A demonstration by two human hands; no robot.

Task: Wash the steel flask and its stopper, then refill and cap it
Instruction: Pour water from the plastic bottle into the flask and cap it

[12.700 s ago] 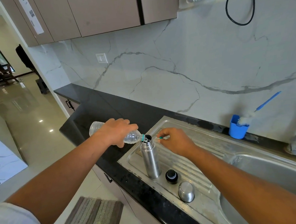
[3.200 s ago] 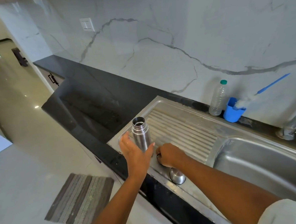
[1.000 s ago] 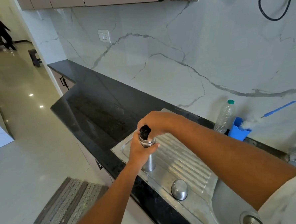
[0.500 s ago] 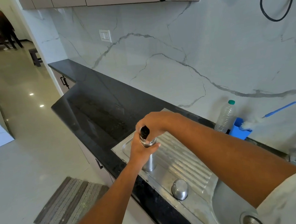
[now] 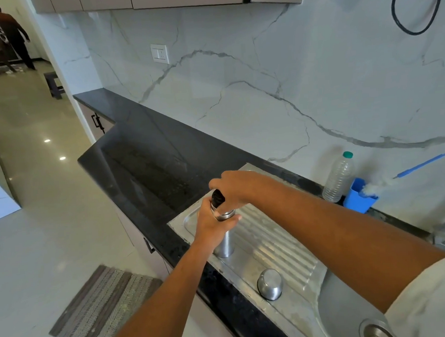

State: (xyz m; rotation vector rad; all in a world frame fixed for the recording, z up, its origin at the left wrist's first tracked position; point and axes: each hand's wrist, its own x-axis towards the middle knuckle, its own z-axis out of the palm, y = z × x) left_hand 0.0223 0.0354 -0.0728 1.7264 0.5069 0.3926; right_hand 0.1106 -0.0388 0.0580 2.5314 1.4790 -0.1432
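1. I see a white marble wall [image 5: 238, 102] with grey veins across the top of the frame, and a glossy pale floor [image 5: 50, 218] down the left.
2. A black stone bench [image 5: 150, 152] runs from centre to lower right, with a steel sink [image 5: 270, 246] and its ribbed drainboard set into it.
3. A striped mat [image 5: 102, 306] lies on the floor at lower left.
4. The steel flask [image 5: 224, 243] stands upright on the drainboard at centre. The left hand [image 5: 210, 227] is wrapped round its neck, and the right hand [image 5: 234, 187] is curled over the black stopper [image 5: 217, 196] at its mouth.
5. A clear bottle [image 5: 338, 179] with a green cap and a blue holder [image 5: 358, 199] stand by the wall at right.
6. A steel cup [image 5: 270, 284] sits upside down on the drainboard at lower centre.
7. A white switch plate [image 5: 159, 53] is on the wall at upper left; any marking on it is too small to read.
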